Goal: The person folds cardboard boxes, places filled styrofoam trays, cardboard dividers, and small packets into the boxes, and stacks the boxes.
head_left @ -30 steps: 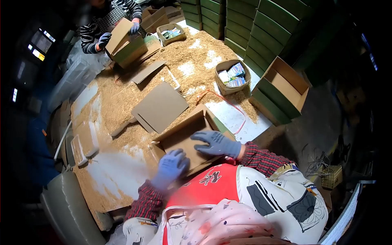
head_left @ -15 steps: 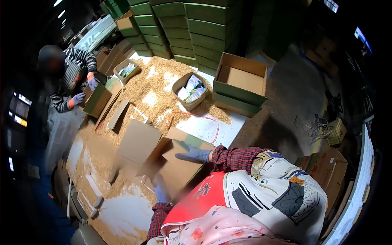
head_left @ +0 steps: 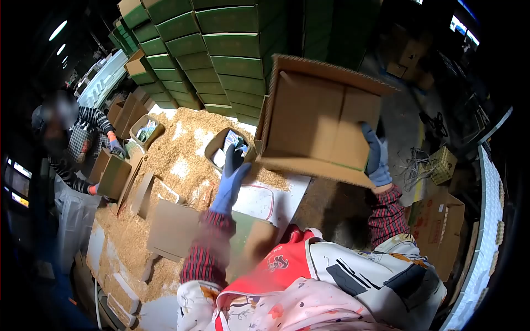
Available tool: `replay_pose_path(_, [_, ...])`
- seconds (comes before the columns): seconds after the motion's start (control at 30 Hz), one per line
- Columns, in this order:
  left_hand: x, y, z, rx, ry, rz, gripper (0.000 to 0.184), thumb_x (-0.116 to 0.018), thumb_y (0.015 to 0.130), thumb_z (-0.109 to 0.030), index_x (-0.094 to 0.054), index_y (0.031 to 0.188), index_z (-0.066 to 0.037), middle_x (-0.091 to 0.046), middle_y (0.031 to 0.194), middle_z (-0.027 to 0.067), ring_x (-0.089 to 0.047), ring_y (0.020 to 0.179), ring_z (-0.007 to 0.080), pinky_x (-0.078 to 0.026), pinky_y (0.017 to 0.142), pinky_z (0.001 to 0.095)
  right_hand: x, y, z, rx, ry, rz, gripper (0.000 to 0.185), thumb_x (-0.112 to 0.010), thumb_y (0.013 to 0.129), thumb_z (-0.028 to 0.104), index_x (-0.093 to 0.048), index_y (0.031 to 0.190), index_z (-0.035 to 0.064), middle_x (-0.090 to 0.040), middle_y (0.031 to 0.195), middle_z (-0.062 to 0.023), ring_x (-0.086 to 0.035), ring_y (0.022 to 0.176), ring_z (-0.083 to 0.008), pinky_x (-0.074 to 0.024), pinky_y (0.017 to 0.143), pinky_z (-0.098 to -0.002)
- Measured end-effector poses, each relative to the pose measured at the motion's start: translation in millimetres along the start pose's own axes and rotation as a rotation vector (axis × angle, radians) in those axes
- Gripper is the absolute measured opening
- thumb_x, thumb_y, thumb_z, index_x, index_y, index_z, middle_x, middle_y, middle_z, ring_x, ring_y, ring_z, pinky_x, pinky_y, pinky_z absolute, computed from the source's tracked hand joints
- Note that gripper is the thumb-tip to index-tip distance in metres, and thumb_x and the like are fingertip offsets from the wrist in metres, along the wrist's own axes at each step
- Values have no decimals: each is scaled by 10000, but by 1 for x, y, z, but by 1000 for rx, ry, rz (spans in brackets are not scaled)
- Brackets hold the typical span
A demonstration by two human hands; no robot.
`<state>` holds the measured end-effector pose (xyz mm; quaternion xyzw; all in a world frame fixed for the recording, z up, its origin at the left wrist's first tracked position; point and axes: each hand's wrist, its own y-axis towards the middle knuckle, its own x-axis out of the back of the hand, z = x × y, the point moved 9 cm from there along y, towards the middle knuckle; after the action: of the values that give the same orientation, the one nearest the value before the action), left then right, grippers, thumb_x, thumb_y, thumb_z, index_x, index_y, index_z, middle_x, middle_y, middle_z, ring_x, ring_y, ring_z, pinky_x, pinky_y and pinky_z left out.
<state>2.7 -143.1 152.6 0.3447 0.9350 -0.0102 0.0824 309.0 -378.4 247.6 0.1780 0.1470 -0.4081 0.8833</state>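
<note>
An open cardboard box (head_left: 309, 121) is tilted up at the right, its bare brown inside facing me. My right hand (head_left: 377, 157), in a grey-blue glove, grips its right edge. My left hand (head_left: 231, 185), gloved too, is raised to the left of that box with fingers apart and nothing in it. Behind its fingertips is a tan bin (head_left: 215, 144) with blue and white packets. Below, on the table in front of me, lies a green and brown carton (head_left: 251, 234), partly hidden by my left forearm, with a brown flap (head_left: 172, 229) spread to the left.
Loose wood-shaving-like filler (head_left: 182, 118) covers much of the white table (head_left: 287, 193). Stacked green cartons (head_left: 232, 60) rise at the back. A co-worker's gloved hands (head_left: 116, 146) hold a carton (head_left: 112, 175) at the left. A yellow basket (head_left: 443, 165) and a cardboard box (head_left: 439, 234) are on the right.
Both hands have left the carton in front of me. My right hand has reached up and right and taken hold of the open box, now tilted. The left hand has risen. My view has shifted right.
</note>
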Motion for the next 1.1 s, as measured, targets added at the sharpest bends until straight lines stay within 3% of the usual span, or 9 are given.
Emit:
replay_pose_path(0.27, [-9,112,101,-17,770,162,728,-704,707,-249,-460,1367,-64,-669,966,175,-638,874,303,-485,823,389,34,65,-89,-118,-128,-67,532,-773,805,246,-518,1215,23,-599,1129,-95,-598,947,-164,-500,789,-294])
replay_pose_path(0.33, [8,105,124,24,746,113,805,-717,721,-243,-359,1415,-44,-579,1150,177,-564,1039,290,-446,912,365,26,78,-152,-145,-356,-18,681,-802,767,331,-487,1266,-9,-598,1136,-113,-583,971,-179,-473,823,-294])
replay_pose_path(0.43, [6,62,113,-63,230,34,799,-651,828,-114,-204,1485,-30,-407,1405,160,-411,1273,243,-362,1044,338,8,89,-191,-302,-326,64,821,-811,744,387,-434,1324,-57,-588,1155,-136,-567,1011,-205,-448,872,-291])
replay_pose_path(0.5, [27,13,113,-93,322,-142,749,-662,832,-151,-277,1463,-31,-450,1372,140,-443,1244,238,-372,1034,342,37,111,-194,-70,-675,-40,716,-791,782,336,-469,1287,-56,-612,1099,-110,-571,985,-178,-450,867,-289])
replay_pose_path(0.7, [117,-262,160,210,867,-543,696,-687,832,-285,-388,1403,-25,-475,1352,196,-470,1226,322,-384,1024,399,93,-50,-225,-374,-112,-354,273,-510,954,297,-635,1089,95,-620,846,0,-549,692,-104,-436,608,-254])
replay_pose_path(0.8, [149,-388,148,486,1211,-772,785,-663,789,-365,-345,1431,-46,-414,1396,222,-377,1286,395,-298,1071,467,41,-152,-275,-645,-475,52,202,-586,908,151,-636,1074,48,-623,873,-11,-564,752,-100,-471,669,-246])
replay_pose_path(0.87, [167,-444,155,659,1284,-946,824,-637,782,-416,-314,1455,-66,-360,1433,251,-317,1309,457,-255,1097,492,-46,-191,-302,-397,-515,452,295,-662,869,110,-618,1138,-2,-637,1009,-65,-585,860,-128,-491,730,-259])
replay_pose_path(0.97, [174,-467,181,716,1175,-981,822,-625,795,-433,-307,1455,-60,-335,1442,272,-303,1314,470,-253,1100,500,-162,-227,-330,237,-1132,1044,900,-688,746,531,-363,1402,8,-524,1225,-243,-533,1086,-398,-417,927,-494])
replay_pose_path(1.1, [167,-449,174,586,1074,-1056,764,-644,799,-402,-365,1405,-28,-413,1366,268,-364,1278,437,-305,1073,484,-204,-244,-375,-98,-1183,1134,895,-643,760,572,-363,1402,14,-498,1274,-244,-501,1144,-409,-388,964,-498])
